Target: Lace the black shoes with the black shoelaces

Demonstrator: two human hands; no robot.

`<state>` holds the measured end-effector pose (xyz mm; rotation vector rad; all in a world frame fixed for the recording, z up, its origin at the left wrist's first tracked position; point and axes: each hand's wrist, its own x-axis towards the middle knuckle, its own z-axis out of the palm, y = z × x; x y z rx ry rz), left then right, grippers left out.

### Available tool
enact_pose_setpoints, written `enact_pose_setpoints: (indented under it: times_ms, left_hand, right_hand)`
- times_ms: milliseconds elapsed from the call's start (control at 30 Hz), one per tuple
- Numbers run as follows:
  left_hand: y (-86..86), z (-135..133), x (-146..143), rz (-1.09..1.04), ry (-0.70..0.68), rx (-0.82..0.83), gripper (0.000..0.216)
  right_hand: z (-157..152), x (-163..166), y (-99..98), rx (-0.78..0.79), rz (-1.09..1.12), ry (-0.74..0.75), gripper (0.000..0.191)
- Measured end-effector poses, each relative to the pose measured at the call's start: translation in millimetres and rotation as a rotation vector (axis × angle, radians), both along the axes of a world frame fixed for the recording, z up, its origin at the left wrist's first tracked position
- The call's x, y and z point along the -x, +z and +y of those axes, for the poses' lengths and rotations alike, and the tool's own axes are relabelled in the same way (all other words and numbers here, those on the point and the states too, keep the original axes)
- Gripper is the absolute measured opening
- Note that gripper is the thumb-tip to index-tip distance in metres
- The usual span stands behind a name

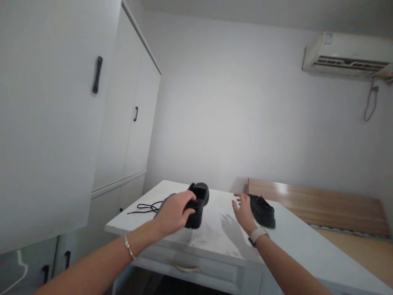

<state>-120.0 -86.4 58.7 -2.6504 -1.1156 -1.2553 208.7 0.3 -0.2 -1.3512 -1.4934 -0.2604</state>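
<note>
A black shoe (195,217) is gripped by my left hand (176,211), the thumb and fingers closed on the edge of its opening, above the white tabletop (211,241). Behind that hand lies a black shoelace (147,207) in loops, beside a grey item (166,201) mostly covered by the hand. My right hand (244,211) hovers over the tabletop with its fingers apart and nothing in them. Just to the right of it, a second black shoe (263,211) rests on the table, partly hidden by the hand.
White cabinets (123,123) with black handles rise along the left. A drawer with a handle (187,268) sits under the table's front edge. Behind the table at right is a wooden board (322,205). An air conditioner (350,53) hangs high on the wall.
</note>
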Motion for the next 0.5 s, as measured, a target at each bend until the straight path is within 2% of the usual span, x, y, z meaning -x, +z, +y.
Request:
enact_pose_setpoints:
  times_ms: [167,233,300,400,467,500]
  left_hand:
    - [-48.9,-36.7,-55.4,-0.038,-0.071,0.083,0.026]
    - [-61.6,-45.3,-71.5,-0.035,-0.085,0.110,0.026]
    - [-66.5,-52.0,-78.8,-0.030,-0.102,0.130,0.027]
    - [-64.7,-49.8,-66.2,-0.023,-0.136,0.127,0.038]
    - [-64.3,-35.1,-41.3,-0.008,-0.114,0.088,0.045]
    - [-65.8,-24.0,-25.1,-0.005,-0.068,0.076,0.040]
  right_hand:
    - [-12.2,62.6,46.3,0.011,-0.017,0.277,0.022]
    - [-27.2,89.4,64.9,0.069,-0.073,0.410,0.020]
    - [-48.0,114.4,77.7,0.139,-0.163,0.557,0.015]
    - [-83.6,137.5,86.4,0.180,-0.229,0.664,0.010]
    - [-105.5,139.5,88.0,0.163,-0.210,0.660,0.011]
    - [-115.3,137.0,88.1,0.146,-0.188,0.647,0.012]
